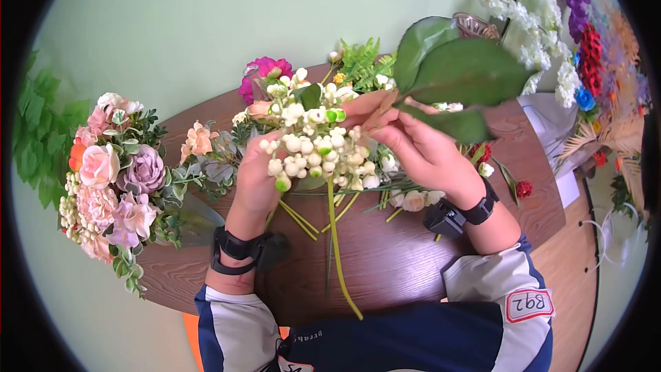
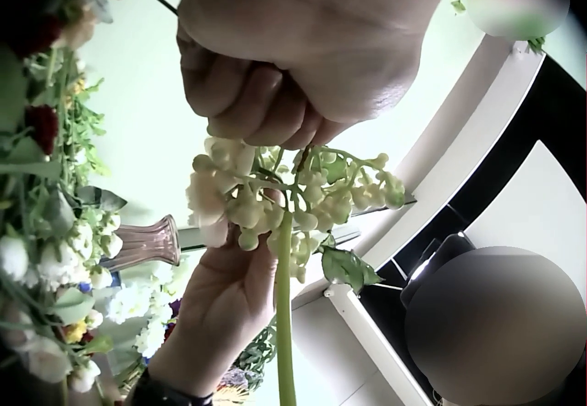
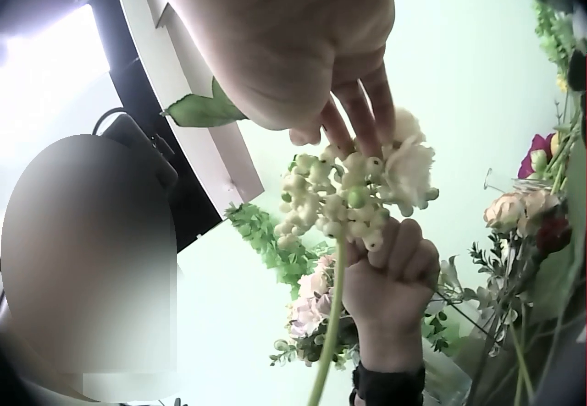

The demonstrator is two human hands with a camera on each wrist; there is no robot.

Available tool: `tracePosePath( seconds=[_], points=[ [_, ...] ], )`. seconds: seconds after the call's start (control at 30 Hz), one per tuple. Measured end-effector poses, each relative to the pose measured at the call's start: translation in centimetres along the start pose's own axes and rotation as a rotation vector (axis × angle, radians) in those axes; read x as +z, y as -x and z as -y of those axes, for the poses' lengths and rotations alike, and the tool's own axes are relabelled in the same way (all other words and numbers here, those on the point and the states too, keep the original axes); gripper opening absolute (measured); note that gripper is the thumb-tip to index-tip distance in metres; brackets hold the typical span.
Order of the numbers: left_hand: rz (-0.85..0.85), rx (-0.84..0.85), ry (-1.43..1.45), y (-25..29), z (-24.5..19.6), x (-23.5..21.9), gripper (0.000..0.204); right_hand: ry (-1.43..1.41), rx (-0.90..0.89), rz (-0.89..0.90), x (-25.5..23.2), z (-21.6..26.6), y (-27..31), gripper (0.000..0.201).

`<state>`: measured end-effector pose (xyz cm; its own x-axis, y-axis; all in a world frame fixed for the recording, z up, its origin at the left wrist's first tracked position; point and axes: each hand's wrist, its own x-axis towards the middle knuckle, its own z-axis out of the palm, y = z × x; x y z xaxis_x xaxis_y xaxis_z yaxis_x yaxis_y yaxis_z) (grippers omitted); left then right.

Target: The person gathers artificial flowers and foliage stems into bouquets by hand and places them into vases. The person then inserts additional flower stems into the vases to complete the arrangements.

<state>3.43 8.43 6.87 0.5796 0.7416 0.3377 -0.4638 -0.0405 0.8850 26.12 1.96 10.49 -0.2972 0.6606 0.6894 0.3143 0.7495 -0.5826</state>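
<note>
A spray of white berries (image 1: 313, 148) with some green tips hangs between my hands, its long green stem (image 1: 336, 248) dangling over the table. My left hand (image 1: 256, 171) grips the spray from its left side, fingers curled in as the left wrist view shows. On the right, my right hand (image 1: 425, 155) pinches the base of a sprig of large green leaves (image 1: 475, 72) between thumb and fingers. Its fingertips (image 3: 367, 136) reach right to the berries in the right wrist view. A pale flower (image 3: 410, 172) sits beside the berries there.
A big bouquet of pink and mauve flowers (image 1: 110, 179) stands at the table's left. Magenta blooms (image 1: 265, 72), ferns (image 1: 361, 62) and cut stems lie behind and under the hands. White and red flowers (image 1: 591, 52) fill the right side. The brown wooden table (image 1: 406, 269) curves around.
</note>
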Motion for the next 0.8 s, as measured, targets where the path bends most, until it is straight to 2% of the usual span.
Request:
tracePosePath(
  seconds=[0.03,0.1,0.13,0.17,0.23,0.27,0.3,0.37,0.4,0.43,0.47,0.5,0.57,0.6,0.67,0.77,0.8],
  points=[
    [-0.002,-0.002,0.001,0.2,0.3,-0.4,0.037,-0.010,0.043,-0.002,0.1,-0.1,0.1,0.008],
    [-0.055,-0.088,0.297,0.2,0.3,-0.3,0.034,0.032,0.048,-0.004,0.3,-0.9,0.3,0.015],
    [-0.316,-0.049,0.160,0.5,0.6,0.7,0.031,-0.076,-0.010,0.017,0.3,-0.8,0.3,0.020],
    [-0.317,-0.053,0.161,0.3,0.3,1.6,0.031,-0.183,-0.068,0.038,0.3,-0.8,0.3,0.026],
    [-0.480,-0.131,0.132,-0.1,-0.2,2.5,0.029,-0.191,-0.040,0.044,0.2,-0.8,0.4,0.025],
    [-0.257,-0.102,0.094,0.1,0.8,0.4,0.027,-0.199,-0.013,0.052,0.1,-0.8,0.5,0.024],
    [-0.257,-0.102,0.094,0.0,1.0,-0.3,0.027,-0.204,0.011,0.060,0.0,-0.8,0.5,0.023],
    [0.031,-0.101,0.187,-0.5,0.9,-0.8,0.025,-0.118,-0.008,0.010,0.3,-1.0,0.3,0.023],
    [-0.217,-0.148,0.065,-0.4,0.3,0.8,0.022,-0.032,-0.028,-0.042,0.5,-1.2,0.1,0.023],
    [-0.218,-0.148,0.065,-0.4,0.3,0.6,0.022,0.055,-0.047,-0.095,0.7,-1.5,0.1,0.023],
    [-0.090,-0.139,0.107,-0.5,0.3,0.3,0.021,0.031,-0.066,-0.062,0.4,-2.6,0.2,0.027],
    [0.037,-0.130,0.149,-0.5,0.3,0.1,0.020,0.171,0.076,-0.014,-0.4,-0.6,0.2,0.032],
    [0.020,-0.136,0.180,-0.6,0.2,0.5,0.016,0.014,0.127,-0.094,0.2,-4.4,-0.4,0.037],
    [-0.001,-0.138,0.158,-0.6,0.2,0.6,0.015,0.014,0.125,-0.093,-0.1,-4.2,0.0,0.037],
    [-0.036,-0.183,0.116,-0.7,-0.5,1.2,0.015,0.276,-0.057,-0.153,-0.8,-2.4,0.3,0.037],
    [0.041,-0.177,0.182,-1.0,-0.2,1.1,0.015,0.153,-0.051,-0.219,-0.2,-3.4,0.2,0.034],
    [0.096,-0.140,0.222,-1.0,0.2,0.5,0.019,0.255,0.196,-0.153,-0.9,-1.3,0.6,0.031]
  ],
)
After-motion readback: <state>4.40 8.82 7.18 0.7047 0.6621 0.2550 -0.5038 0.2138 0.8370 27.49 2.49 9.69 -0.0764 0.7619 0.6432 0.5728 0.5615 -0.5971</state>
